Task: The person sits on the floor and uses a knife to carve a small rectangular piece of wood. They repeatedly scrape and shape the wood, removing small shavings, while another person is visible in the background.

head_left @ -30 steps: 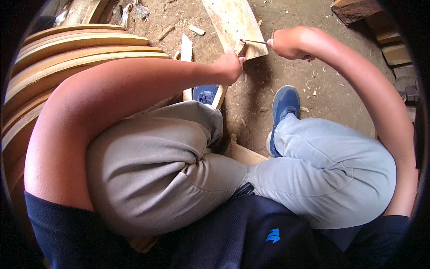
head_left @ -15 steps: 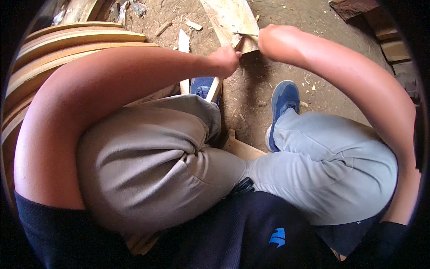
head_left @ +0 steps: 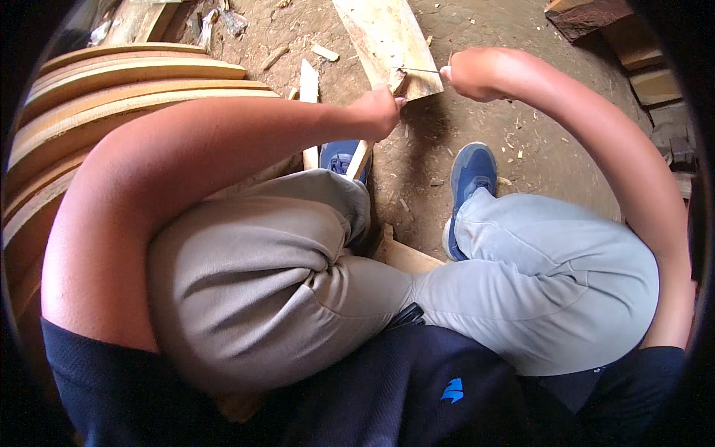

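Observation:
Ahead of my knees, my left hand point(head_left: 378, 113) is closed round a narrow wooden stick point(head_left: 360, 159), whose lower end slants down over my left shoe. Past the fist, the stick's brownish upper end point(head_left: 399, 80) rests at or just over a pale wooden board point(head_left: 395, 37). My right hand point(head_left: 478, 74) is closed on a thin, dark metal tool point(head_left: 421, 71). Its slim length reaches left across the board to the stick's end. Whether it is a knife or a file, I cannot tell. My fingers hide its grip.
Curved wooden slats point(head_left: 141, 71) are stacked at the left. Dark timber blocks point(head_left: 633, 45) stand at the far right. Chips and offcuts point(head_left: 325, 53) litter the dirt floor, and a pale wooden piece point(head_left: 406, 253) lies between my legs, near my right shoe point(head_left: 474, 167).
My right hand has moved right, away from the left fist, and more of the thin tool shows. My left hand keeps its hold on the stick. The whole view has shifted slightly.

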Demonstrator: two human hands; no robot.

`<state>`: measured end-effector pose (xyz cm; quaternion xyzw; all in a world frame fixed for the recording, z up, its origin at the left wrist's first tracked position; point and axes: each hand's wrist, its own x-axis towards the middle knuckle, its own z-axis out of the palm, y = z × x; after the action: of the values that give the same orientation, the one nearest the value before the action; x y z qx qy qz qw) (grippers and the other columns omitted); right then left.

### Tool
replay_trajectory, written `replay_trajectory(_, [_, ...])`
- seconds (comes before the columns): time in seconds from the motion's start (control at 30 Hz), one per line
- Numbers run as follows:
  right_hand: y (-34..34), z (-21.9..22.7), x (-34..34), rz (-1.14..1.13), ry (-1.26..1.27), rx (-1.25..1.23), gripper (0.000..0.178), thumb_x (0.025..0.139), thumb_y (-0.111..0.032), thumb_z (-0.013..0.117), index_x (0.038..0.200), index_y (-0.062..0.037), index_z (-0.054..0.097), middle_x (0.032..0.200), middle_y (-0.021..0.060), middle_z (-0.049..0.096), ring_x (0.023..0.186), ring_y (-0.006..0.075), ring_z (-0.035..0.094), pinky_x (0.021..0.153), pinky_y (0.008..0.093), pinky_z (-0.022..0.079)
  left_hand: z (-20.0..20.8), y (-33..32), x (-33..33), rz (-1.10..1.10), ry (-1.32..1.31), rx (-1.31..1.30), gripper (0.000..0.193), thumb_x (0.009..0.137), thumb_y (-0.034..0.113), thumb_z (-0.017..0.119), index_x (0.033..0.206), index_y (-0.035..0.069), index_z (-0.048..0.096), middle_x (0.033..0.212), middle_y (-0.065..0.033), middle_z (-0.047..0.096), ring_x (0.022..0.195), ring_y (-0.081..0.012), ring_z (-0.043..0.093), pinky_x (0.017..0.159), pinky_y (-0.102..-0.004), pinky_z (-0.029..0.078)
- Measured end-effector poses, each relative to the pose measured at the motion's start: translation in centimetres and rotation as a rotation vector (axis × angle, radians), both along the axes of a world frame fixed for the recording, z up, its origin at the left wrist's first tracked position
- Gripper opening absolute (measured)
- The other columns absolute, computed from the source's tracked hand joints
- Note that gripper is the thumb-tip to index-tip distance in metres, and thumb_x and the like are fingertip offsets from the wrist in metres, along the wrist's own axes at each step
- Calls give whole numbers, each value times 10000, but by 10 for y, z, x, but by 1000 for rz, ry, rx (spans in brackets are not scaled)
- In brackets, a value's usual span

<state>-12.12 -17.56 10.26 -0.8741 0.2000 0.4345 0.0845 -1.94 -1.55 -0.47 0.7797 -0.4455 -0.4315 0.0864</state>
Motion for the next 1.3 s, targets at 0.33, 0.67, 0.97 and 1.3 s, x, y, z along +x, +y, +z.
replay_trajectory(0.33, [19, 24, 18, -185, 136, -91, 286, 788, -34, 473, 990, 17, 668, 873, 194, 684, 761, 316, 677, 661, 444, 522, 8, 0, 3, -23, -2, 111, 516, 972, 383, 433, 969, -115, 570, 927, -296, 637, 926, -401, 641, 761, -481, 501])
replay_trajectory(0.67, [36, 16, 18, 105, 26, -54, 229, 828, -109, 518, 918, 19, 685, 894, 225, 675, 830, 373, 665, 705, 458, 521, -5, -4, -4, -161, -93, 164, 428, 968, 350, 459, 957, -43, 629, 932, -230, 661, 884, -341, 663, 723, -445, 522])
replay_trajectory(0.97, [20, 28, 21, -108, 52, -20, 265, 848, -129, 491, 929, 71, 646, 780, 221, 659, 657, 337, 653, 597, 446, 522, 14, -4, 1, -75, 2, 63, 494, 993, 342, 420, 895, -135, 507, 681, -225, 618, 676, -327, 673, 588, -435, 520])
replay_trajectory(1.3, [25, 28, 19, -96, 163, -72, 272, 798, -64, 452, 929, 38, 668, 835, 216, 672, 706, 316, 671, 621, 432, 523, -1, 0, 4, -89, 11, 3, 509, 990, 335, 421, 822, -134, 524, 656, -226, 617, 617, -323, 669, 588, -441, 524])
